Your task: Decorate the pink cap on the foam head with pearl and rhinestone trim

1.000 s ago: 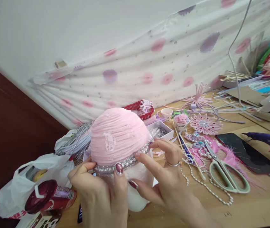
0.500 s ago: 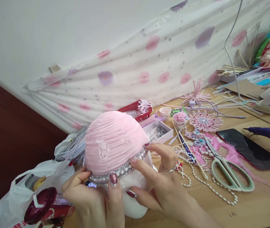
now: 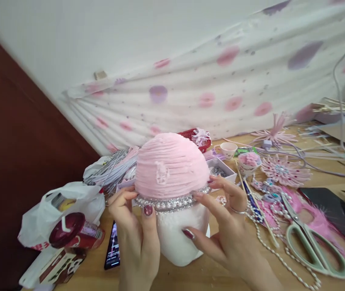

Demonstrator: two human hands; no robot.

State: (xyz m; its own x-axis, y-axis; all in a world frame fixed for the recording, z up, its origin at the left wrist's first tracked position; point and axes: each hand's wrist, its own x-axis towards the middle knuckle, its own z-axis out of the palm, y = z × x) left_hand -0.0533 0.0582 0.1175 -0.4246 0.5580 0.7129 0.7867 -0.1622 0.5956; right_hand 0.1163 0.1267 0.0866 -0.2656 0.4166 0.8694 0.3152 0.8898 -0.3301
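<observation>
A pink ribbed fuzzy cap (image 3: 175, 161) sits on a white head form (image 3: 178, 238) in front of me. Around its lower rim runs a band of silver tinsel and white pearls (image 3: 172, 204). My left hand (image 3: 136, 234) grips the rim at the left, its thumb on the band and its fingers at the side. At the right, my right hand (image 3: 227, 226) holds the rim with its fingertips on the band, while the thumb is lower, by the white form. A pale rough patch (image 3: 162, 173) shows on the cap's front.
Green-handled scissors (image 3: 318, 246), a pearl string (image 3: 281, 256) and pink feathers lie at the right, near a black tablet-like slab (image 3: 333, 214). A red-lidded cup (image 3: 69, 230), a white plastic bag (image 3: 66, 194) and a phone (image 3: 112, 250) are at the left. Behind stands a white box (image 3: 228, 173).
My view has shifted left, bringing the phone into sight. The cap and head form now stand more upright, facing me. Both hands remain at the rim.
</observation>
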